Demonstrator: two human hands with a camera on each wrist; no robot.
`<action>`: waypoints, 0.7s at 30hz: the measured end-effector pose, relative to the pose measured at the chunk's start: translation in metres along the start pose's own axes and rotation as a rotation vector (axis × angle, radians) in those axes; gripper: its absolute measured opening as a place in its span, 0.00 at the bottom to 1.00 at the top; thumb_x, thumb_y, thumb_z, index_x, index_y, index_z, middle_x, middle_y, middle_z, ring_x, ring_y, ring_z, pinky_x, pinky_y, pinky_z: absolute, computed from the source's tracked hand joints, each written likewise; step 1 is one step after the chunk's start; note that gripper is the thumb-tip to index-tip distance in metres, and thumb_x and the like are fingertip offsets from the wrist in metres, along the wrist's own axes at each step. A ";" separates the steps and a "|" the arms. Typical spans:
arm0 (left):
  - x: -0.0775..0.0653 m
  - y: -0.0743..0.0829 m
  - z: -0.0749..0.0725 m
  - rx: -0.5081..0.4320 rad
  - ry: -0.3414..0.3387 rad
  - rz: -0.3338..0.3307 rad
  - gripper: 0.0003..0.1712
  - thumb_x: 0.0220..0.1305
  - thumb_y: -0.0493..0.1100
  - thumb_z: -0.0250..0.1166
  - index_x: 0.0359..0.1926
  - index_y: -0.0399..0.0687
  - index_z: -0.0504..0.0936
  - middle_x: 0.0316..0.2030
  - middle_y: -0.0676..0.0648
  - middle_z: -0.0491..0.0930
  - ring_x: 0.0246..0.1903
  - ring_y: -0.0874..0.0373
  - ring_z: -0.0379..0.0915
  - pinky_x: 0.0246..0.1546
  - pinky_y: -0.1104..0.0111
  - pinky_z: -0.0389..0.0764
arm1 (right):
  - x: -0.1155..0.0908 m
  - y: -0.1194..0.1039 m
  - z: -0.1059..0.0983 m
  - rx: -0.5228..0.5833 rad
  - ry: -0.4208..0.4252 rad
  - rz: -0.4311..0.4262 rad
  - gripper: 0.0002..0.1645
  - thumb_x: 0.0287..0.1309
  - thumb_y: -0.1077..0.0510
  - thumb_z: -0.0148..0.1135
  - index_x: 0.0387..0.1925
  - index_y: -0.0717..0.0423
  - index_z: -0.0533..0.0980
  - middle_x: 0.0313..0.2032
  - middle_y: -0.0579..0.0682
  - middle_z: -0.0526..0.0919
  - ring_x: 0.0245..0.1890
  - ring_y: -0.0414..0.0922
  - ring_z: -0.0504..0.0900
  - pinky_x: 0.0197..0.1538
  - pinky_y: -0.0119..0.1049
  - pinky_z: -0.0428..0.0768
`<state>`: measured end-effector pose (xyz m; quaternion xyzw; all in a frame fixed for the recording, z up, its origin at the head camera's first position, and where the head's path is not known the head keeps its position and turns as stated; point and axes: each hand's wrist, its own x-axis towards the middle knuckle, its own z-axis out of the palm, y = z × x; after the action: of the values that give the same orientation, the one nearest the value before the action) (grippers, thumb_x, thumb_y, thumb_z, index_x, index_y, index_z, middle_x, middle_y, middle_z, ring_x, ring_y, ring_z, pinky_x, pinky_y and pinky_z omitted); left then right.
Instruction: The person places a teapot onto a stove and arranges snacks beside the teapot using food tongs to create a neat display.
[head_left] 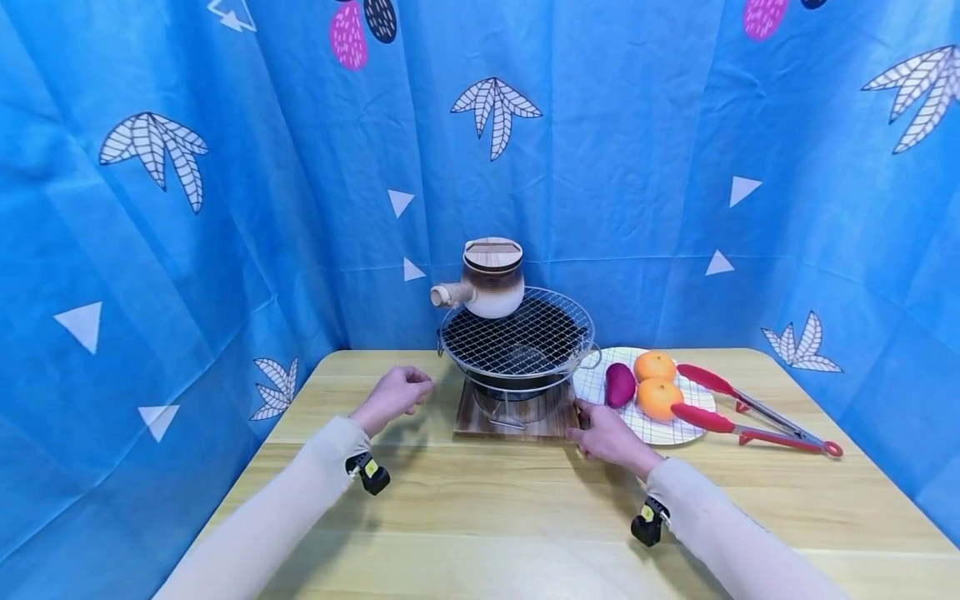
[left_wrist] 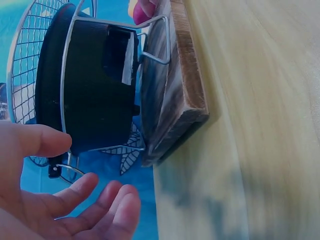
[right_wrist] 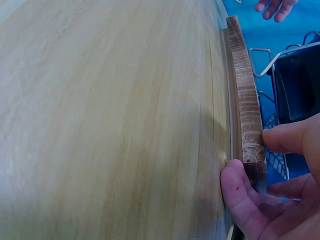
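At its near right corner, a square wooden board (head_left: 468, 421) is gripped by my right hand (head_left: 611, 435). In the right wrist view the thumb lies on the board's (right_wrist: 247, 100) upper edge and the other fingers curl at its side and underside. A round black stove (left_wrist: 97, 90) in a wire stand rests on the board, topped by a round wire grill rack (head_left: 517, 342). Left of the board, my left hand (head_left: 393, 392) hovers with loosely bent fingers and holds nothing. On the back of the rack sits a clay pot (head_left: 498, 296) with a side handle and wooden lid.
Right of the board, a white plate (head_left: 592, 379) carries two oranges (head_left: 658, 398) and a purple vegetable-like item (head_left: 619, 385). Red-tipped tongs (head_left: 780, 425) lie spread, partly over the plate. A blue patterned curtain (head_left: 637, 167) encloses the wooden table (head_left: 480, 517) at the back and sides.
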<state>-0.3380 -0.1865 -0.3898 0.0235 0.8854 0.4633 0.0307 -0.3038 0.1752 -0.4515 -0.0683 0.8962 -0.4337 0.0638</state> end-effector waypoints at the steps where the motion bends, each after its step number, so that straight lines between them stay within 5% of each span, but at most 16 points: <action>1: 0.000 -0.001 0.001 -0.004 -0.005 -0.001 0.20 0.66 0.44 0.62 0.53 0.35 0.79 0.42 0.39 0.80 0.41 0.47 0.77 0.32 0.68 0.83 | 0.000 0.000 0.000 0.011 -0.004 0.002 0.45 0.65 0.60 0.63 0.77 0.65 0.53 0.24 0.54 0.82 0.17 0.43 0.77 0.18 0.30 0.73; 7: 0.000 -0.006 0.008 -0.026 -0.031 -0.014 0.18 0.66 0.43 0.63 0.52 0.36 0.80 0.45 0.36 0.81 0.39 0.48 0.78 0.36 0.62 0.85 | 0.001 0.001 0.001 0.057 -0.010 0.014 0.45 0.65 0.62 0.63 0.77 0.64 0.53 0.33 0.54 0.82 0.19 0.44 0.77 0.18 0.31 0.74; 14: 0.000 -0.011 0.024 -0.038 -0.108 -0.009 0.22 0.66 0.40 0.62 0.56 0.31 0.77 0.46 0.32 0.80 0.38 0.43 0.80 0.34 0.58 0.87 | 0.001 0.002 0.000 0.026 -0.004 0.003 0.45 0.65 0.61 0.63 0.76 0.65 0.53 0.21 0.55 0.80 0.17 0.43 0.76 0.18 0.31 0.74; 21: 0.000 -0.015 0.034 -0.057 -0.129 -0.021 0.22 0.65 0.40 0.62 0.55 0.31 0.76 0.45 0.34 0.81 0.37 0.45 0.80 0.30 0.63 0.85 | 0.001 0.001 0.001 0.044 -0.008 0.013 0.45 0.65 0.61 0.63 0.77 0.65 0.52 0.22 0.56 0.80 0.17 0.44 0.76 0.18 0.31 0.73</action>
<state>-0.3357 -0.1668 -0.4214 0.0430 0.8681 0.4856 0.0933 -0.3044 0.1751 -0.4533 -0.0626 0.8866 -0.4527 0.0716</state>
